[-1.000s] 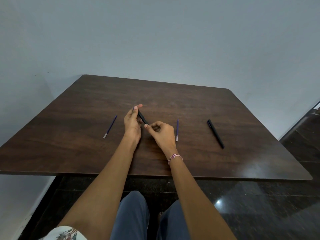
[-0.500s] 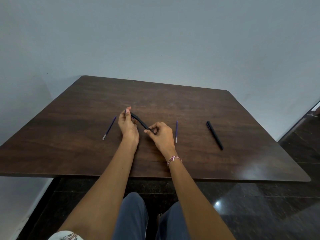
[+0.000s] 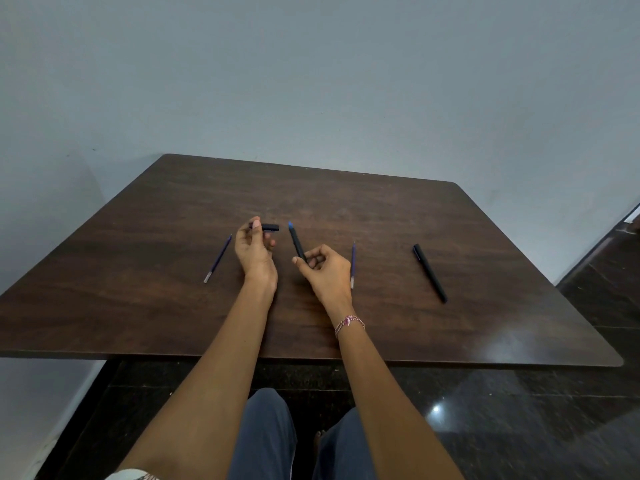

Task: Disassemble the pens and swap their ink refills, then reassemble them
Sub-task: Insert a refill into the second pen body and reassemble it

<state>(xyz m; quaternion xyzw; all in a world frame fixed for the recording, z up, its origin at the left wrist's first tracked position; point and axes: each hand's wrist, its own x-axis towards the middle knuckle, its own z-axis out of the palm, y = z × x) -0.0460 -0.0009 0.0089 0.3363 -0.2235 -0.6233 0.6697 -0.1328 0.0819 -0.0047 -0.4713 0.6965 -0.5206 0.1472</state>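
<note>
In the head view we look down on a dark wooden surface [image 3: 381, 209] set against a pale wall [image 3: 311, 81]. Both our forearms reach over its near edge toward the middle.

The left hand [image 3: 254, 252] has its grip pinched on a short black cap [image 3: 272, 227], held between thumb and fingertips. The cap lies roughly level and sticks out to the right of the fingers. The right hand [image 3: 329, 273] has its grip curled round the lower end of a black barrel [image 3: 297, 243]. The barrel slants up and away to the left, and its blue tip [image 3: 290, 224] is bare. Cap and barrel are apart, with a small gap between the cap's free end and the blue tip.

Two thin refills lie flat on the surface. The left refill [image 3: 218, 258] lies apart from the left hand on its outer side, slanted, with its pale end nearest us. The right refill [image 3: 353, 265] lies just beside the right hand, on its right, and points almost straight away from us, pale end also nearest.

Farther right, well apart from the hands, a black pen [image 3: 429, 273] lies slanted with its near end toward the right edge.

A pink-and-white bracelet [image 3: 349, 322] circles the right wrist. Below the surface we see grey trousers [image 3: 266, 438] and a dark glossy floor [image 3: 519, 427].
</note>
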